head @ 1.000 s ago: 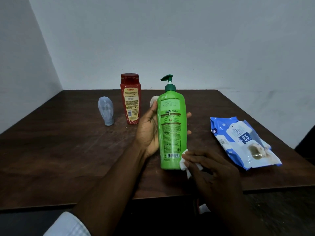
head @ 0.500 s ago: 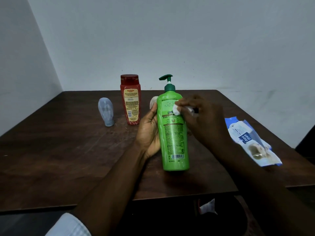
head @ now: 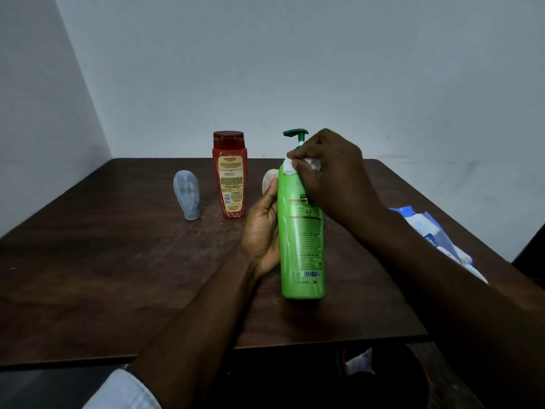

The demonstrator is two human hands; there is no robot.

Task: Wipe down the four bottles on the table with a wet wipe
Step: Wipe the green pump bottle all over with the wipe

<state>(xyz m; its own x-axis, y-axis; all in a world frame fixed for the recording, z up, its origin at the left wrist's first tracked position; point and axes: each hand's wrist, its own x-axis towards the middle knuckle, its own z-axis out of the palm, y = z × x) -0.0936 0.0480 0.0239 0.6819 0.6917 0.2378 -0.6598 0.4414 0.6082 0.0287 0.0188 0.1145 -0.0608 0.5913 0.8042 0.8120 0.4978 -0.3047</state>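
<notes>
Head view: your left hand [head: 262,231] wraps the green bottle [head: 300,231] above the bench [head: 118,261], while your right hand [head: 330,169] has its fingers pinching the wipe [head: 290,166] at the bottle's shoulder. The red bottle [head: 230,175], grey bottle [head: 187,194] and white bottle [head: 269,180] probably remain.

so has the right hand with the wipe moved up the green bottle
Yes: the right hand and wipe climbed the green bottle from base to shoulder, now level with the red bottle label.
</notes>
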